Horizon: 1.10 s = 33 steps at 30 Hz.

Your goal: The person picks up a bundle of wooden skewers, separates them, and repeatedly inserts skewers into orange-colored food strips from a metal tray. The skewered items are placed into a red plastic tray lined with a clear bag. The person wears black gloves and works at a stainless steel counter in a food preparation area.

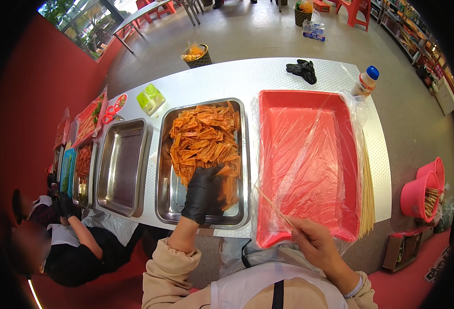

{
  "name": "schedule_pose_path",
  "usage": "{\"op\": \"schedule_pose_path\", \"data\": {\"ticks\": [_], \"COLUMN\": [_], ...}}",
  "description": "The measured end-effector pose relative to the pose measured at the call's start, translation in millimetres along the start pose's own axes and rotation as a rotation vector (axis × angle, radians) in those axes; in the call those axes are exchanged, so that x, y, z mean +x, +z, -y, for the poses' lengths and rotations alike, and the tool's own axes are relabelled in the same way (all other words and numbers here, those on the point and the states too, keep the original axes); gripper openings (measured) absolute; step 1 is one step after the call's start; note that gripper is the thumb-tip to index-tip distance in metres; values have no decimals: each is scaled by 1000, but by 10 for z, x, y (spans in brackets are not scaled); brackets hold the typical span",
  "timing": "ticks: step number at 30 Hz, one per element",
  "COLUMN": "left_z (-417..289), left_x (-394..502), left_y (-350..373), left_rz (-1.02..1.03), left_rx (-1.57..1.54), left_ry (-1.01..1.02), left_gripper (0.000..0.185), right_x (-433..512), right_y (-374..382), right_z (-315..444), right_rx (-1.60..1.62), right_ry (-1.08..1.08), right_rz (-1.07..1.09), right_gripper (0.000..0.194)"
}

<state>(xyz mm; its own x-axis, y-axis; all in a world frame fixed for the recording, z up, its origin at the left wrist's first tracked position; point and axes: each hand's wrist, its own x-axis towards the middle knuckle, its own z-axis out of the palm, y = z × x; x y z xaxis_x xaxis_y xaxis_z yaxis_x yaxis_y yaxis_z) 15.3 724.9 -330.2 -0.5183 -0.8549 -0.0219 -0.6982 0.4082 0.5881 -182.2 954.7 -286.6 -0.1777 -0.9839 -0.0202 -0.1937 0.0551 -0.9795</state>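
My left hand [203,193], in a black glove, reaches into a steel tray [246,154] at its near end. It touches a heap of orange-brown, sauce-coated strips of food [205,135]; its fingertips are partly hidden, and some strips beside them look blurred. My right hand [313,239], ungloved, pinches a thin wooden skewer [271,202] over the near left corner of a red plastic tray [308,98]. The skewer points up and left, with no food on it. Clear plastic film lines the red tray. Many bare skewers [367,193] lie along its right side.
At left stand an empty steel tray [145,162], a tray of reddish meat [83,164], scissors [111,115] and a green tissue pack [150,99]. Two co-workers [76,247] are at the left. Black gloves [303,71] and a blue-capped bottle [367,80] lie behind. Pink buckets [416,197] stand right.
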Motion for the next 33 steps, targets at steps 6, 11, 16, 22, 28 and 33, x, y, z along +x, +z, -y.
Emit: {"op": "schedule_pose_path", "data": {"ticks": [6, 11, 16, 22, 28, 33], "left_z": [-201, -342, -592, -620, -559, -479], "left_x": [-193, -316, -403, -412, -417, -491], "left_y": [16, 48, -10, -4, 63, 125], "left_rz": [-133, -294, -338, -401, -459, -382], "left_rx": [-615, -737, -999, -1027, -1049, -986], "left_ry": [-253, -146, -219, -213, -165, -156], "left_gripper": [29, 39, 32, 22, 18, 22], "right_x": [95, 258, 335, 351, 356, 351], "right_y": [148, 229, 272, 307, 325, 367], "right_z": [88, 152, 158, 149, 116, 45], "right_rx": [12, -85, -142, -177, -218, -326], "right_ry": [59, 64, 43, 26, -45, -163], "right_rz": [8, 95, 111, 113, 92, 47], "right_gripper": [38, 48, 54, 56, 57, 58]}}
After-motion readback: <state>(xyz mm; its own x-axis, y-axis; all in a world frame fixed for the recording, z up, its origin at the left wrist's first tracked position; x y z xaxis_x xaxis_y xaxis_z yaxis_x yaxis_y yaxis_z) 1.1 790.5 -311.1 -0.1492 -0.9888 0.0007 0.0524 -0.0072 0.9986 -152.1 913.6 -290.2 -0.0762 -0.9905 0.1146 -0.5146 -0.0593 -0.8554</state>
